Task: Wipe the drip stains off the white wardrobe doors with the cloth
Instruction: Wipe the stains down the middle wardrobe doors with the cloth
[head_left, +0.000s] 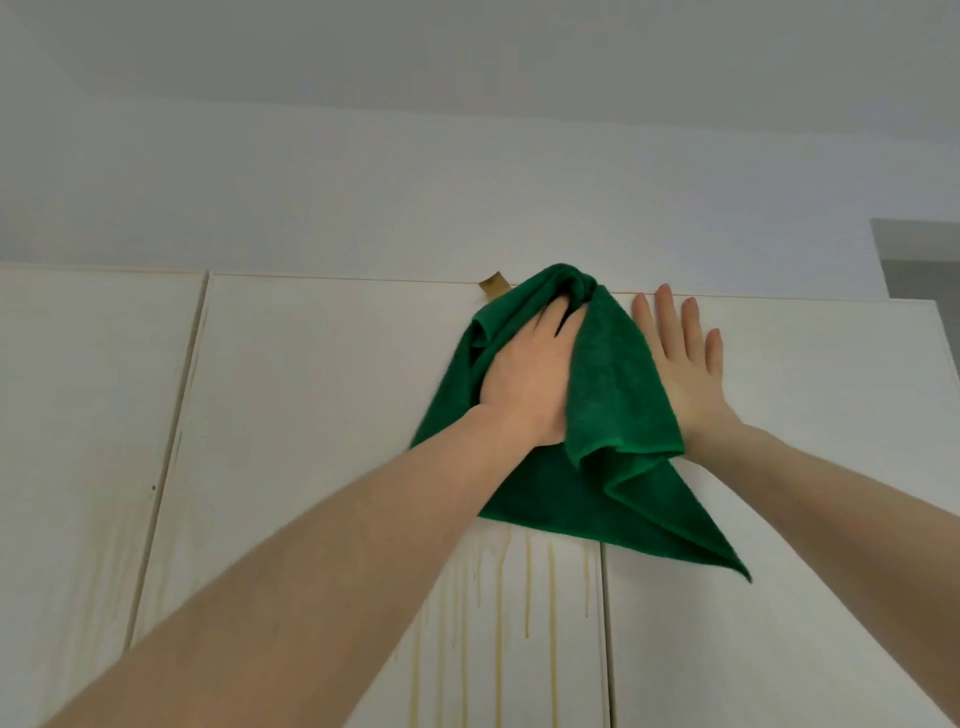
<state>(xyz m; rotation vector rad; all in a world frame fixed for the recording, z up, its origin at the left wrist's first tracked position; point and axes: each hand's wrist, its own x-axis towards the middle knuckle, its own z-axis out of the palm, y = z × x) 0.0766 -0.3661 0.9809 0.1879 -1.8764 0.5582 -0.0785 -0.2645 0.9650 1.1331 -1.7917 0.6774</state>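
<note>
**Green cloth pressed high on the wardrobe doors, yellow drips below**

The green cloth (597, 415) lies against the white wardrobe doors (322, 415) near their top edge, straddling the vertical seam between the middle door and the right-hand one; its upper end is bunched at 12 o'clock, one fold drapes loose over the middle, and a long pointed corner hangs toward 5 o'clock; the left hand (524, 374) presses on the cloth from 7 o'clock, palm flat to the fabric, while its fingertips vanish into the bunched top fold, so whether they curl round the cloth cannot be told; the right hand (685, 364) rests flat on the right door just at 3 o'clock of the cloth, fingers straight and slightly spread, holding nothing, its thumb side hidden behind the draped fold; directly under the cloth, at 6 o'clock, yellowish drip stains (527, 587) run down the middle door in several thin vertical streaks; fainter yellow streaks mark the left door at 8 o'clock; a small brown tab (493, 285) sticks up at the doors' top edge, at 11 o'clock, touching the cloth's bunched end; above the doors rises a plain pale wall (415, 208), and a grey opening (919, 260) shows at 2 o'clock
</note>
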